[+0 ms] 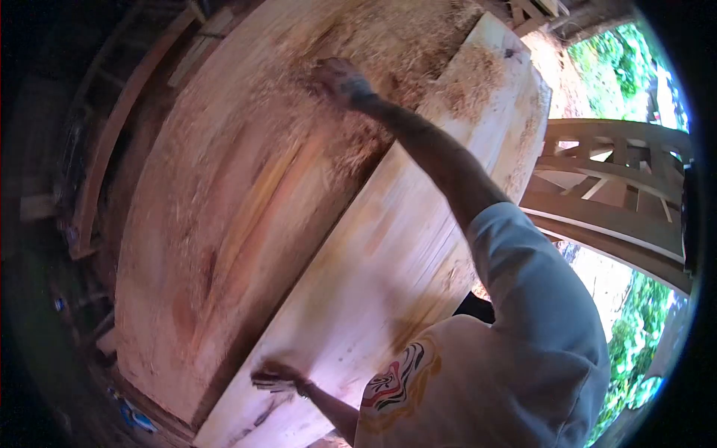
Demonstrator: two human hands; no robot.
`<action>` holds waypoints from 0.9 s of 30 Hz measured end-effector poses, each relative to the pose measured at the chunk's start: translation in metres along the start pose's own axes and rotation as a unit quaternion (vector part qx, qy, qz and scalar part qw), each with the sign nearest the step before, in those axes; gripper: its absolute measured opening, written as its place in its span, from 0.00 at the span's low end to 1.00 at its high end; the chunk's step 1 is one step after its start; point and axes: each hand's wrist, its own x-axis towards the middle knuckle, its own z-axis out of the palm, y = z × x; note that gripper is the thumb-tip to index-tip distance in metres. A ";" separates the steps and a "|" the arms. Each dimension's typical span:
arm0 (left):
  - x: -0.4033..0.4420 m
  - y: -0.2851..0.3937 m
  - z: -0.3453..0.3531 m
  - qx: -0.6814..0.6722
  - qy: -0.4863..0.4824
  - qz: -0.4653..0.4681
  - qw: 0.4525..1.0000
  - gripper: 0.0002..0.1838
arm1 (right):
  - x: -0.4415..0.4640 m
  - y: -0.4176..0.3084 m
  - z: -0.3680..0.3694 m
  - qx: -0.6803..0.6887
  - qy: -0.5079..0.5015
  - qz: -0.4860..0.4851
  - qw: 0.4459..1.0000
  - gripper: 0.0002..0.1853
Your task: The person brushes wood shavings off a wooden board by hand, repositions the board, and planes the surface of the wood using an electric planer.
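My right hand point(340, 82) reaches far out over the wide wooden slab point(202, 201). Its fingers, slightly blurred, lie stretched out among wood shavings point(403, 52), and I see nothing held in it. My left hand point(276, 375) is at the near end of a paler plank point(358, 276), fingers apart and empty. It rests on or just above that plank; which one I cannot tell. The plank lies along the slab's near side, with a dark line between them. More shavings cover the plank's far end.
A curved wooden frame with slats point(612, 187) stands at the right. Long timber pieces point(123, 127) lie in shadow along the left. At the lower left is a small blue-and-white item point(137, 417). Green foliage point(638, 343) shows outside at the right.
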 end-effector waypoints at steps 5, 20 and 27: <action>0.109 0.310 -0.155 -0.389 -0.208 0.044 0.896 0.40 | -0.052 0.228 -0.100 -0.196 -0.030 0.252 0.947 0.31; 0.139 0.626 -0.312 -0.561 -0.188 0.513 0.622 0.25 | -0.049 0.052 -0.069 0.344 -0.166 -0.435 0.815 0.28; 0.137 0.624 -0.315 -0.550 -0.238 0.517 0.611 0.25 | -0.057 -0.036 0.007 0.300 -0.254 -0.643 0.657 0.19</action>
